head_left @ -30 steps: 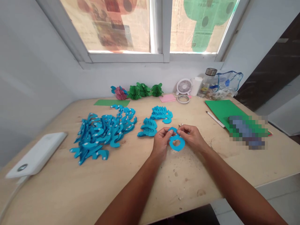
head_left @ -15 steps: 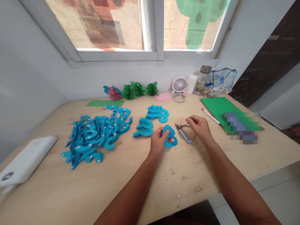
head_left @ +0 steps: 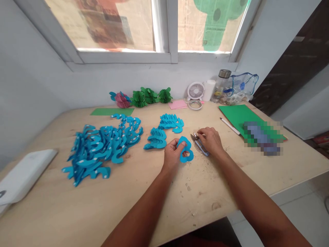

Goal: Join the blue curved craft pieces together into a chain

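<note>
My left hand [head_left: 172, 154] pinches a blue paper cut-out [head_left: 185, 149] with round holes, held just above the wooden table [head_left: 154, 192]. To its right, my right hand [head_left: 209, 140] rests on the table with its fingers closed over a small blue-handled thread snipper [head_left: 198, 144] and a tape ring under it. Two small stacks of blue paper shapes [head_left: 164, 130] lie just beyond my left hand.
A large heap of blue cut-outs [head_left: 102, 145] lies at left, a white device [head_left: 24, 175] at far left. Green card [head_left: 241, 118] and a pen [head_left: 229, 126] lie at right. A small fan [head_left: 195, 91], jar, clear pouch and paper flowers [head_left: 144, 97] line the wall.
My right hand let go of the blue cut-out, moved right, then came down onto the snipper. My left hand kept the cut-out.
</note>
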The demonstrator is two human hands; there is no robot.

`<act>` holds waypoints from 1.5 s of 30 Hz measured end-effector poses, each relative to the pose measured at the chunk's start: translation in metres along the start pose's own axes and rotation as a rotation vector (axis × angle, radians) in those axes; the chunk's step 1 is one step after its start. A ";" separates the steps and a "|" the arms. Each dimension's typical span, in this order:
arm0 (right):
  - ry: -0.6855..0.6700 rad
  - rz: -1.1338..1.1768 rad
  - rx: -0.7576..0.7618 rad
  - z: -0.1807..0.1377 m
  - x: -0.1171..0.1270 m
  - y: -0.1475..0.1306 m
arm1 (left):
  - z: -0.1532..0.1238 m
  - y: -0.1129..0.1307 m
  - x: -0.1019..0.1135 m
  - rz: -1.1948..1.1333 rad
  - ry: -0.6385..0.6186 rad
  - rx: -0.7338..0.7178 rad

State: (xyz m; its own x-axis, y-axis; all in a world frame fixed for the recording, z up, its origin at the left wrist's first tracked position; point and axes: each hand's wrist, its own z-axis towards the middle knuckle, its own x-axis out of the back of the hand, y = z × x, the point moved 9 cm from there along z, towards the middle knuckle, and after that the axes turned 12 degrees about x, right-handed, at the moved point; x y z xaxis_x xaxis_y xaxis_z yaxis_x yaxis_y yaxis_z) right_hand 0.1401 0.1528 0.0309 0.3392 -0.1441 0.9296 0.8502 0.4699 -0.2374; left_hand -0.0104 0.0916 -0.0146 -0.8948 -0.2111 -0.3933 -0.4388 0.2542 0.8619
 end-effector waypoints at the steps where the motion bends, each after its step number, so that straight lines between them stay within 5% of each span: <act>1: -0.004 -0.005 0.000 0.001 -0.001 0.000 | 0.000 0.000 0.000 0.004 -0.003 -0.002; 31: -0.136 -0.009 -0.227 0.014 -0.002 0.020 | -0.001 -0.001 -0.002 0.022 -0.006 0.041; 45: -0.079 0.002 -0.157 0.019 -0.019 0.017 | 0.000 -0.001 -0.001 0.050 -0.004 0.052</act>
State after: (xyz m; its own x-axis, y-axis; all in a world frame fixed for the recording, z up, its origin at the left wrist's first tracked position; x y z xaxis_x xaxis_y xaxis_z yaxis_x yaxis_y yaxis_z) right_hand 0.1401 0.1800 0.0142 0.3140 -0.0713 0.9468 0.9039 0.3277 -0.2750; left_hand -0.0089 0.0917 -0.0149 -0.9162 -0.1927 -0.3515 -0.3968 0.3127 0.8630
